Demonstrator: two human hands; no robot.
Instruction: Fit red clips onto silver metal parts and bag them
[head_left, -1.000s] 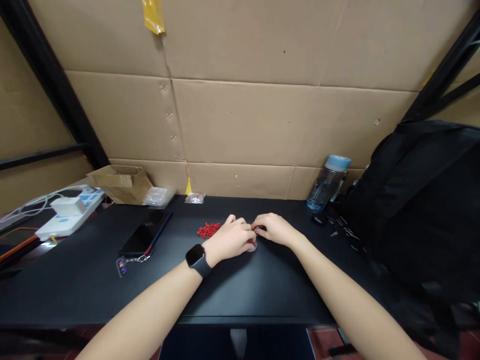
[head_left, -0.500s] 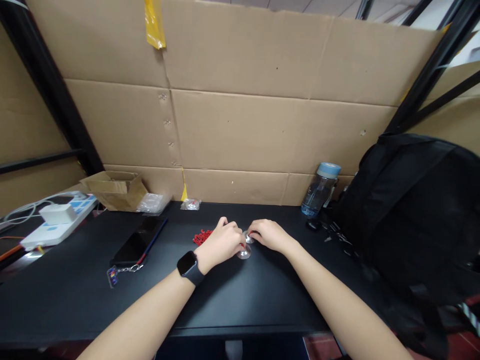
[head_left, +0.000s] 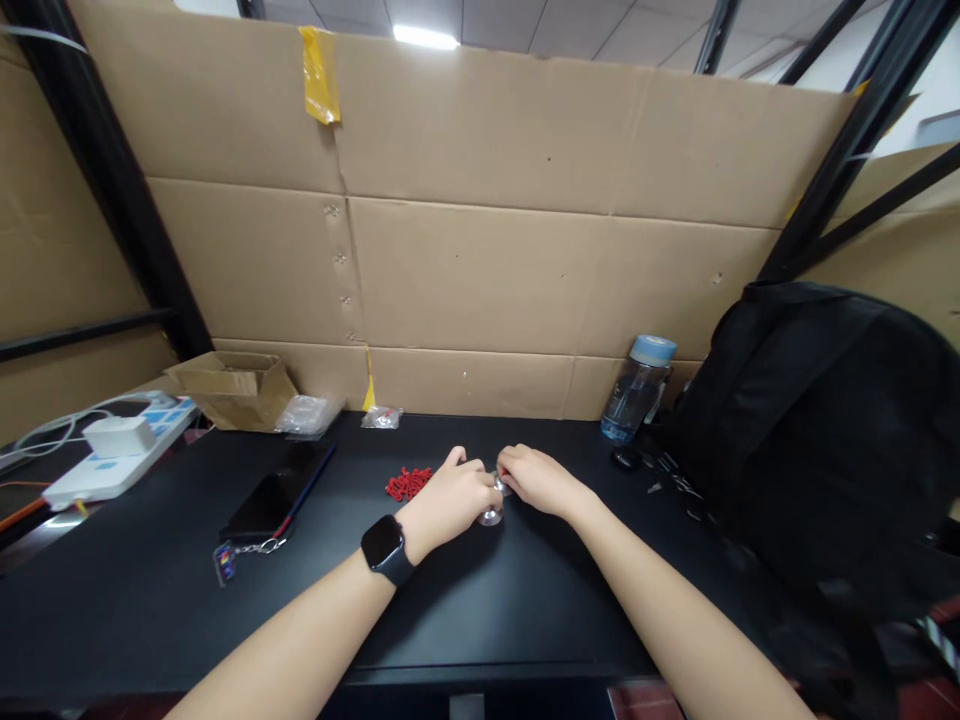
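Moved: my view has tipped up; both hands stay joined at one spot.
Left hand (head_left: 450,497): fingers pinched on the clear piece (head_left: 491,516), low over the table (head_left: 525,600).
Right hand (head_left: 538,480): fingers narrow, pinching the same piece.
Red pile (head_left: 407,484): just left of my left hand.
Care: I'd keep the pinch light and my wrists braced.

One view is taken from head height, aimed forward and down over a black desk (head_left: 150,600). The left hand (head_left: 450,497) and right hand (head_left: 537,480) are seen near, with a cardboard wall (head_left: 525,280) beyond.
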